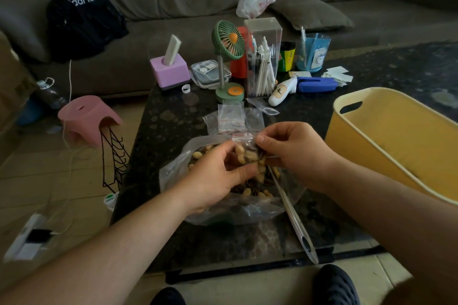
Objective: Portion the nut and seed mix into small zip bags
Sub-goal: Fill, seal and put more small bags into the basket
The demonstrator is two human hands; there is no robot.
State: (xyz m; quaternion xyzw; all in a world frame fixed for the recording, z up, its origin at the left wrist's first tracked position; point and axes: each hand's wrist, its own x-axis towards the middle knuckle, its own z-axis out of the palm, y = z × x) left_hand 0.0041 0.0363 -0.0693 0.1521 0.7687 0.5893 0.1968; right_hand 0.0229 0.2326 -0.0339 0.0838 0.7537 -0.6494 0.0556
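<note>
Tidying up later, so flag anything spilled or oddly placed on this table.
No nuts lie spilled on the table. One oddity: a metal spoon sticks out of the big nut bag, its handle jutting past the table's near edge, where a knock could tip it.

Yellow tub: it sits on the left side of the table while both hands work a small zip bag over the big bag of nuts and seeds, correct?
Not quite. The head view shows the yellow tub on the right side of the table, not the left. The rest holds: the left hand and right hand both hold a small zip bag over the big bag of nuts and seeds.
</note>
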